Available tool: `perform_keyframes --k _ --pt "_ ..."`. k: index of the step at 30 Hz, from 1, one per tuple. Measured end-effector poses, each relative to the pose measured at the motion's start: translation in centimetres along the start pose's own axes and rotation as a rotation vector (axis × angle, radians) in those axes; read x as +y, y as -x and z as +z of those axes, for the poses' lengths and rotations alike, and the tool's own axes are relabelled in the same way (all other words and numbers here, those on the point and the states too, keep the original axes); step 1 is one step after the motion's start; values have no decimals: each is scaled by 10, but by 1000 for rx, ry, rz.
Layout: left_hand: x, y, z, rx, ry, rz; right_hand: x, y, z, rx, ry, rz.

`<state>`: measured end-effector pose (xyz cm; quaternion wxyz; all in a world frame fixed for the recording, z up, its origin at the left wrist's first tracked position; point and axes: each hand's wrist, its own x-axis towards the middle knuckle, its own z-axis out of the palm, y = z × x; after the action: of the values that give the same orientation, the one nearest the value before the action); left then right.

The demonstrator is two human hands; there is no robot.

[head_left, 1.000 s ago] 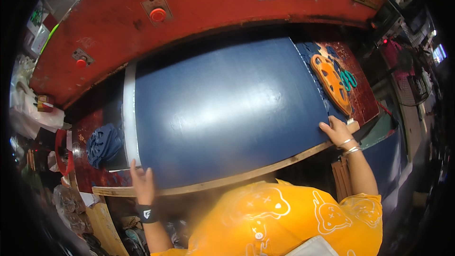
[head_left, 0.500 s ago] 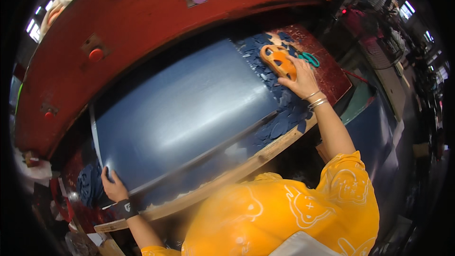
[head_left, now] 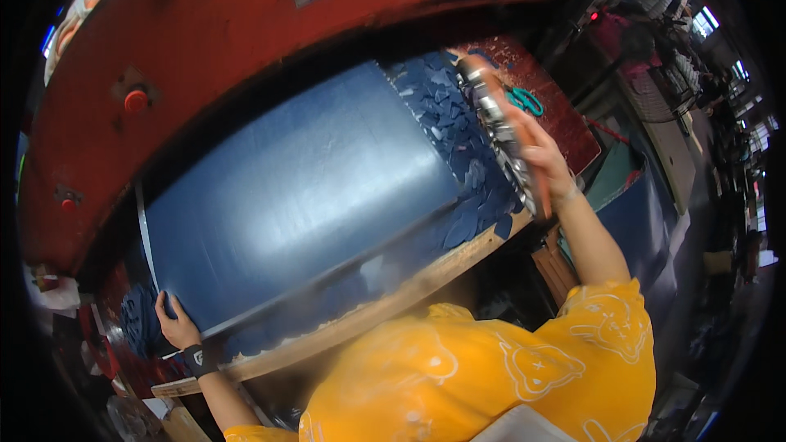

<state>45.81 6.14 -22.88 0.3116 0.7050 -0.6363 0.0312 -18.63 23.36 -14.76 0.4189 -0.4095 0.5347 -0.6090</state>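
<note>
Head view: 1 blue sheet lies flat on the worktop, smooth face up; all positions below are given relative to it. The left hand is at its near-left corner, with thumb and forefinger spread and not closed on anything. This placement probably steadies the sheet; whether the fingertips press down cannot be told.

The right hand is beyond the right edge, its fingers gripping 1 orange-backed die. The die is tilted steeply, metal edges facing the sheet. Holding it by the back likely keeps the fingers clear of those edges. Blur hides whether its lower rim touches anything.

Blue scraps fill the strip between the right edge and the die, apparently set aside so that the sheet's face is unobstructed. Teal scissor handles lie farther right, past the die, presumably within reach. 1 dark blue bundle is just left of the near-left corner. 1 wooden rail runs along the near side.
</note>
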Motion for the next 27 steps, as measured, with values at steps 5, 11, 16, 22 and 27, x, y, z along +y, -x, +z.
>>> perform_keyframes --k 5,11,16,22,27 --pt "-12 -6 -1 -68 27 5 18 87 102 22 -1227 171" --pt "-38 -24 -18 -403 444 123 42 127 155 155 -1092 184" --pt "-39 -30 -30 -516 370 161 29 131 208 336 -167 -228" --pt "-20 -35 -25 -335 661 339 20 123 294 227 -235 -381" --pt "-19 -31 -25 -312 314 354 14 82 367 -64 -727 -108"
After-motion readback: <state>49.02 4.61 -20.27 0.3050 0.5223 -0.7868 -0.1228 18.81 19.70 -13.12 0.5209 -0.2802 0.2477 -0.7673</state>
